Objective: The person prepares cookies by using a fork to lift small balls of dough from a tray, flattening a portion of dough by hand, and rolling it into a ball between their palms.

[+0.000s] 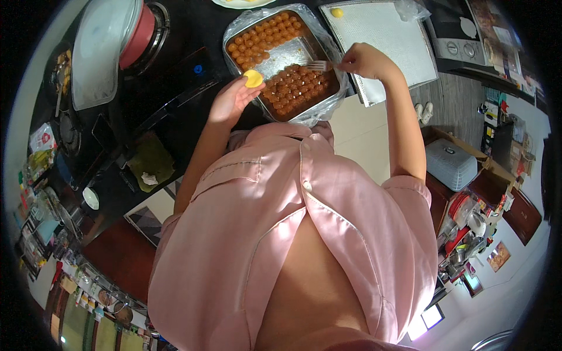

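In front of me stands a metal baking tray (291, 54) with rows of small round brown balls in syrup-like glaze. Lighter balls (266, 38) fill its far part and darker ones (295, 90) its near part, with bare metal between. My left hand (230, 100), at the tray's left edge, pinches a small round yellow piece (253, 79) between its fingers; I cannot make out exactly what it is. From the right, my right hand (369, 61) grips a fork (319, 66). The tines are over the darker balls; whether they touch any I cannot tell.
Clear plastic (333, 111) wraps around the tray. To its right lies a silvery-white quilted sheet (386, 41) with a small yellow ball (336, 12) on it. At left, a red pot (139, 38) sits on a stove burner, beside a large translucent lid (96, 64).
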A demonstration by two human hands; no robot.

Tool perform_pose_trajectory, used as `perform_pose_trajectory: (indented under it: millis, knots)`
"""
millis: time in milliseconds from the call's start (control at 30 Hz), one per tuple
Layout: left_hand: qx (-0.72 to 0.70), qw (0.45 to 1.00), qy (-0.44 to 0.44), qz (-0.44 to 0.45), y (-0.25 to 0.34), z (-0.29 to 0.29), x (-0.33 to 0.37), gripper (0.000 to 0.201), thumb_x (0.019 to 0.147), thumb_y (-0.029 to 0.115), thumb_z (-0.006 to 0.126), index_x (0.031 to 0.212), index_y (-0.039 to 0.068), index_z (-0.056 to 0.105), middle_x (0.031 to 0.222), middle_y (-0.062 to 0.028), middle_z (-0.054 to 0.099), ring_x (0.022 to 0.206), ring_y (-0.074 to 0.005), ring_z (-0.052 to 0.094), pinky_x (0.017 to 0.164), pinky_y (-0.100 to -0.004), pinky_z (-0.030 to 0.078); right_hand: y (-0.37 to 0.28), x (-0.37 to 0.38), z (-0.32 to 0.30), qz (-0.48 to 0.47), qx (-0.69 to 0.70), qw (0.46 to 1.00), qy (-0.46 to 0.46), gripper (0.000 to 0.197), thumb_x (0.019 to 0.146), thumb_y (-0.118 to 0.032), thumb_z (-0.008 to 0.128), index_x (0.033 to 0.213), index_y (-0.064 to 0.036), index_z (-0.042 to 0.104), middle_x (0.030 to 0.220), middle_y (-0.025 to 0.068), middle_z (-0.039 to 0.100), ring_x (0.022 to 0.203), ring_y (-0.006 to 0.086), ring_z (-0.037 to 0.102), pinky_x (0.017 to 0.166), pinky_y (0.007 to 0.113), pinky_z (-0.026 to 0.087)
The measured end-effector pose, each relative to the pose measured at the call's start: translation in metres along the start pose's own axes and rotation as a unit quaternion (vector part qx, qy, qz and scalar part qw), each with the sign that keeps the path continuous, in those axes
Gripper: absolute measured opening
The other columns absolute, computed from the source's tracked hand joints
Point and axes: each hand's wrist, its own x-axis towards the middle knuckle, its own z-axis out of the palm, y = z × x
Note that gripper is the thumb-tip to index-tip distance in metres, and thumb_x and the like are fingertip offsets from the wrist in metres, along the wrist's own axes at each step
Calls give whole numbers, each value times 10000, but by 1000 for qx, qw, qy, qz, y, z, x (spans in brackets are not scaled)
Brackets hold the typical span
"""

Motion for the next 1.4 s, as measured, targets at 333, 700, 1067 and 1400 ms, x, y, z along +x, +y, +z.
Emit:
perform_pose_trajectory:
  millis: [333, 700, 1067, 1400]
  knots:
    - [6, 1000, 8, -9, 4, 1, 0, 421, 982, 223, 468, 1309, -42, 465, 1311, -177, 554, 1182, -262, 562, 997, -339, 424, -18, -30, 28, 61, 12, 991, 117, 226, 805, -253, 678, 856, -39, 731, 717, 171, 659, 624, 328, 622, 615, 375, 494]
    - [-1, 1000, 20, -17, 5, 1, 0, 404, 985, 226, 449, 1286, -40, 492, 1291, -166, 572, 1176, -266, 568, 999, -348, 418, -35, -55, 42, 3, 75, 991, 109, 207, 814, -264, 680, 823, -66, 740, 693, 155, 654, 619, 328, 618, 592, 380, 481]
    - [-9, 999, 20, -24, 7, 1, 0, 408, 987, 226, 443, 1311, -19, 483, 1325, -154, 552, 1206, -257, 544, 1008, -344, 410, -63, -62, 55, 2, -4, 993, 116, 176, 819, -252, 664, 832, -94, 740, 686, 147, 651, 637, 335, 624, 605, 408, 490]
    - [-3, 1000, 7, -26, 7, 0, 3, 386, 991, 221, 451, 1279, -32, 493, 1293, -168, 568, 1184, -270, 559, 982, -343, 428, -16, -26, 91, 56, 168, 978, 112, 191, 824, -241, 665, 882, -75, 738, 717, 134, 673, 625, 264, 631, 600, 364, 485]
